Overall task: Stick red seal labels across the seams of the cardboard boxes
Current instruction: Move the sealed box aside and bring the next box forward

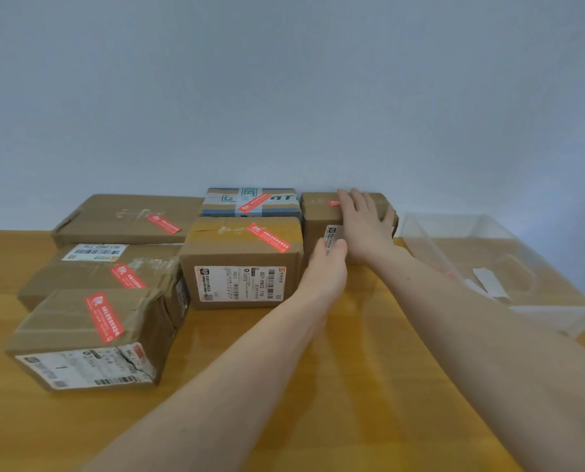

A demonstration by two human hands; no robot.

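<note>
Several cardboard boxes stand on the wooden table (318, 386). A far-right box (318, 212) sits against the wall, with a red seal label (334, 203) partly showing on its top. My right hand (364, 223) lies flat on that box's top with straight fingers, covering most of the label. My left hand (328, 264) touches the box's front face beside a white shipping sticker (332, 235). The middle box (243, 264), the taped box behind it (250, 202) and three boxes at the left (90, 335) each carry a red label across the top.
A clear plastic bin (488, 267) stands at the right of the table, holding white backing strips (488, 282). A pale wall rises right behind the boxes. Bare wood lies in front, between my forearms.
</note>
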